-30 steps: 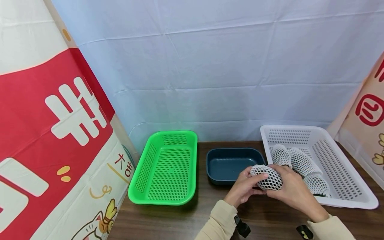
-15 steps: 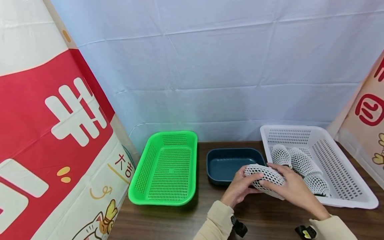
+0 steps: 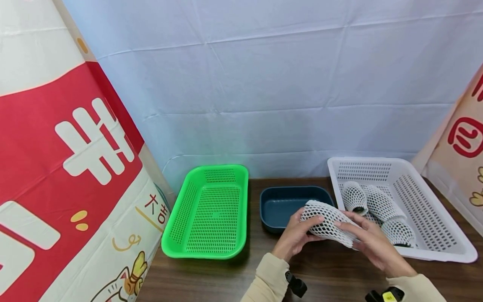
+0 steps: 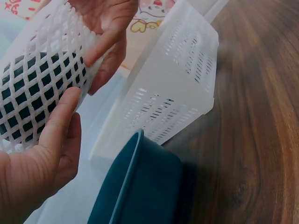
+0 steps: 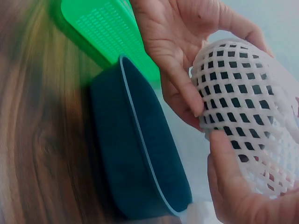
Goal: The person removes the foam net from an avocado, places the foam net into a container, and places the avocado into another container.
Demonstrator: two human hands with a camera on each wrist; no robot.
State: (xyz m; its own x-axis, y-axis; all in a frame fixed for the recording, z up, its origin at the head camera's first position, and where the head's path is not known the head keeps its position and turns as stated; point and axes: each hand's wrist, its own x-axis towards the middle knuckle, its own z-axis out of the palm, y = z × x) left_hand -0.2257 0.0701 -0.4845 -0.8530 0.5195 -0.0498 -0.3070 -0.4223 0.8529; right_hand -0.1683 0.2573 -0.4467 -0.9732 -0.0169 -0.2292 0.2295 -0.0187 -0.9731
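Between both hands, over the table in front of the white basket, is a white foam fruit net with a dark green, rounded thing inside it. My left hand grips the filled left end, thumb on top. At the opposite end, my right hand holds the looser part of the net, its thumb against the mesh. The right wrist view shows the dark thing through the mesh, toward the left hand's side. Its kind is hidden by the net.
A dark blue tub stands just behind the hands. To its right, a white slotted basket holds several net-wrapped things. A green slotted basket is at left on the brown wooden table. Cloth hangs behind.
The net has shifted slightly left and now stretches longer, slanting down to the right. My right hand has moved toward its right end, while the left hand has edged left.
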